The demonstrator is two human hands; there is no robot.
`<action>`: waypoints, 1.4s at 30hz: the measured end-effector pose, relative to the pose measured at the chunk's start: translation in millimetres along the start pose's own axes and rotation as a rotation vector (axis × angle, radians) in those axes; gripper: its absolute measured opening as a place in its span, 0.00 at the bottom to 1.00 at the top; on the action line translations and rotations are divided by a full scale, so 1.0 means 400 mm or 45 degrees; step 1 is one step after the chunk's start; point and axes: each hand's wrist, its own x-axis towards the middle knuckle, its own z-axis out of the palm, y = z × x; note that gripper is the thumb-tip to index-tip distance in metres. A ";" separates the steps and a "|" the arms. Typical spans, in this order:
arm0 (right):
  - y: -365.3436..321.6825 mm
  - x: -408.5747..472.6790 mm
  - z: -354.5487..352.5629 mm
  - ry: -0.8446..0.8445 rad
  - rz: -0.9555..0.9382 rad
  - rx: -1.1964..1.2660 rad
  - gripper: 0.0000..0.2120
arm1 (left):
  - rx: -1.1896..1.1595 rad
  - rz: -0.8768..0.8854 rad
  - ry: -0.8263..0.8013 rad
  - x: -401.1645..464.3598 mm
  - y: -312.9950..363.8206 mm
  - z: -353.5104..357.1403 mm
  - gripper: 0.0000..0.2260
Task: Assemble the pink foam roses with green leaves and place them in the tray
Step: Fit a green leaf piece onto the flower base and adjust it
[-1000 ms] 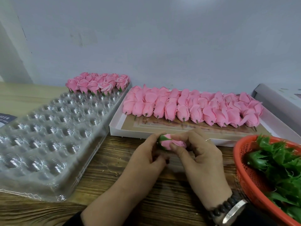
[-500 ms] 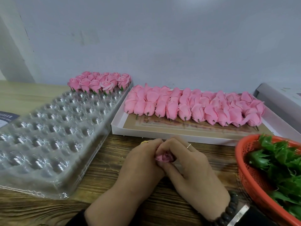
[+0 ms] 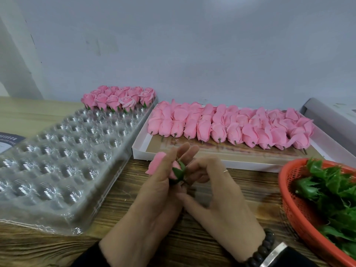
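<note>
My left hand (image 3: pixel 154 193) grips a pink foam rose (image 3: pixel 156 164) with a green leaf collar (image 3: pixel 179 171) at its base, the bloom pointing up and left. My right hand (image 3: pixel 213 195) sits just right of it, fingers curled toward the leaf collar; whether they touch it I cannot tell. The clear plastic tray (image 3: pixel 57 155) with many round cups lies to the left. Several finished roses (image 3: pixel 119 98) fill its far end. A white box (image 3: pixel 140 151) behind my hands holds rows of bare pink roses (image 3: pixel 231 126).
An orange basket (image 3: pixel 300 218) of green leaves (image 3: pixel 331 191) stands at the right edge. The wooden table (image 3: pixel 119 197) runs under everything, with a grey wall close behind. A grey box corner (image 3: pixel 327 116) sits at far right.
The rose was hidden between both hands. Now my left hand has lifted and turned it so bloom and leaf collar show, and my right hand has drawn slightly back.
</note>
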 end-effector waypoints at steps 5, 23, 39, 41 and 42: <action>-0.003 0.006 0.000 0.059 -0.070 -0.106 0.12 | 0.026 -0.080 -0.057 -0.013 -0.029 0.009 0.12; 0.010 0.002 0.003 0.024 0.301 0.344 0.20 | 0.080 -0.062 -0.013 0.002 -0.026 -0.003 0.12; -0.008 0.012 -0.005 -0.020 0.446 0.667 0.08 | 0.120 -0.080 -0.161 -0.002 -0.017 -0.008 0.19; -0.005 0.008 -0.002 0.053 0.475 0.658 0.12 | 0.161 -0.039 -0.132 -0.003 -0.018 -0.006 0.12; -0.003 0.007 -0.001 0.063 0.473 0.646 0.13 | 0.195 -0.020 -0.119 -0.005 -0.019 -0.004 0.10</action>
